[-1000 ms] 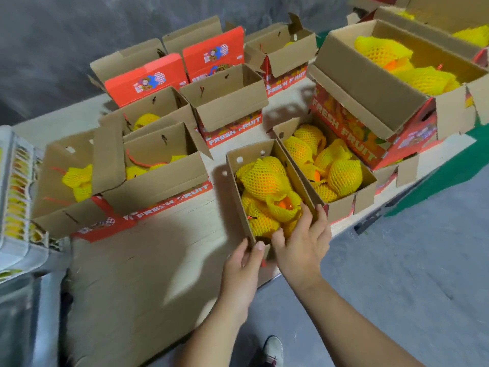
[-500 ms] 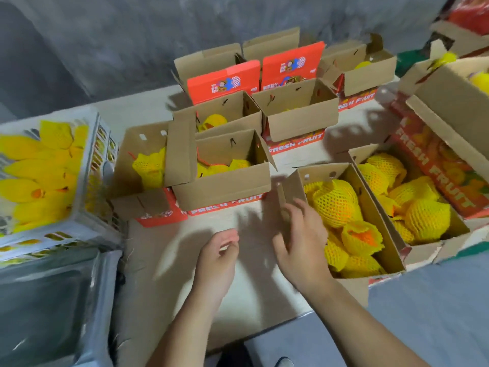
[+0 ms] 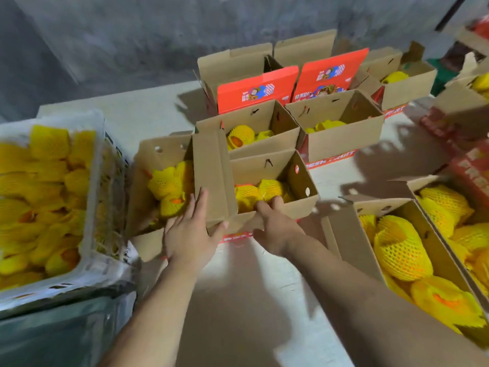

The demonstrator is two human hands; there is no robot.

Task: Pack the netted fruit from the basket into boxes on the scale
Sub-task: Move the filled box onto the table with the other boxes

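Observation:
A white basket (image 3: 91,181) at the left is heaped with yellow netted fruit (image 3: 39,197). In the middle stands an open cardboard box (image 3: 304,205) with a few netted fruit (image 3: 264,189) in it. My right hand (image 3: 277,226) hooks its fingers over this box's near wall. My left hand (image 3: 190,234) lies flat on the box's raised left flap (image 3: 211,176), thumb round the flap's near corner. To the left of the flap is a second open box (image 3: 150,178) with netted fruit. No scale can be made out.
Two full boxes (image 3: 436,250) sit at the right by my forearm. More open boxes, some with red lids (image 3: 256,88), stand in rows behind. A grey-green bin (image 3: 66,329) is under the basket. A grey wall is behind the table.
The view has swung left. Both hands left the full box at the right, crossed the bare cardboard and took hold of the partly filled middle box.

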